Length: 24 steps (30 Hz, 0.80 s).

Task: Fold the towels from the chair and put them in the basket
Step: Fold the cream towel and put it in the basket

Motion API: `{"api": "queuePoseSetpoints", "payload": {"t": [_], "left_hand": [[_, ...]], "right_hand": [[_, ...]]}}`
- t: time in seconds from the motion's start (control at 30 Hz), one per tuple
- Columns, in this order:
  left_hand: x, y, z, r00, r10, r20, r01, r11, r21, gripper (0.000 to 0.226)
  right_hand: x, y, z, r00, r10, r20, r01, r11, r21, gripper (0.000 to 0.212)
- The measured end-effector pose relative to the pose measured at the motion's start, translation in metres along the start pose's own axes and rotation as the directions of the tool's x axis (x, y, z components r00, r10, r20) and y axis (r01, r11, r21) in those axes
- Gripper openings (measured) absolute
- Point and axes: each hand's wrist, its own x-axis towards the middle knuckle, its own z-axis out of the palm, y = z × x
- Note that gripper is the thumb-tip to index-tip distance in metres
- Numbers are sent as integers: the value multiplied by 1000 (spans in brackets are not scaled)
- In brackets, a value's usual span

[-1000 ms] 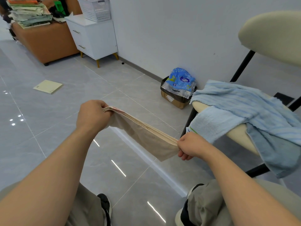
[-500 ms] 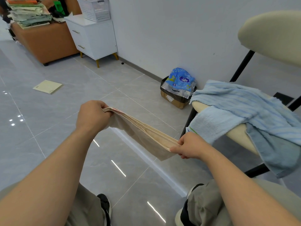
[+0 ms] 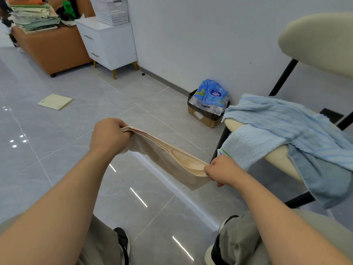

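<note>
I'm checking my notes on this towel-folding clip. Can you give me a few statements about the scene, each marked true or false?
1. The left hand and the right hand each grip one end of the beige towel. True.
2. The beige towel lies in the white basket. False: it hangs in the air, stretched between the two hands.
3. Blue towels lie draped over the chair. True.
4. The white basket stands on the floor beside the chair. False: it stands on the white cabinet by the wall.
</note>
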Motion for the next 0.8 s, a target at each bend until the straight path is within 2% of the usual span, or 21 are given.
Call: {"api": "queuePoseSetpoints", "payload": {"t": [0.07, 0.17, 0.27, 0.37, 0.53, 0.63, 0.8], "left_hand": [[1, 0, 0, 1000, 0, 6, 0, 1000, 8, 12], [2, 1, 1, 1000, -16, 25, 16, 1000, 25, 13], [1, 0, 1, 998, -26, 52, 23, 998, 57, 17], [2, -3, 1, 997, -24, 74, 15, 994, 112, 18], [4, -11, 5, 986, -34, 165, 0, 979, 204, 20], [4, -13, 9, 971, -51, 232, -10, 968, 251, 19], [7, -19, 9, 961, -96, 259, 0, 938, 346, 23]], "right_hand": [[-1, 0, -1, 1000, -17, 17, 18, 999, -45, 25], [-4, 1, -1, 996, -78, 49, 88, 961, -261, 35], [-3, 1, 0, 994, -82, 68, 101, 931, -351, 24], [-2, 2, -3, 994, -76, 76, 99, 925, -368, 17], [1, 8, -13, 995, -68, 71, 89, 930, -356, 33], [1, 12, -18, 995, -79, 64, 96, 934, -344, 37], [-7, 13, -34, 985, -169, 30, 171, 940, -295, 37]]}}
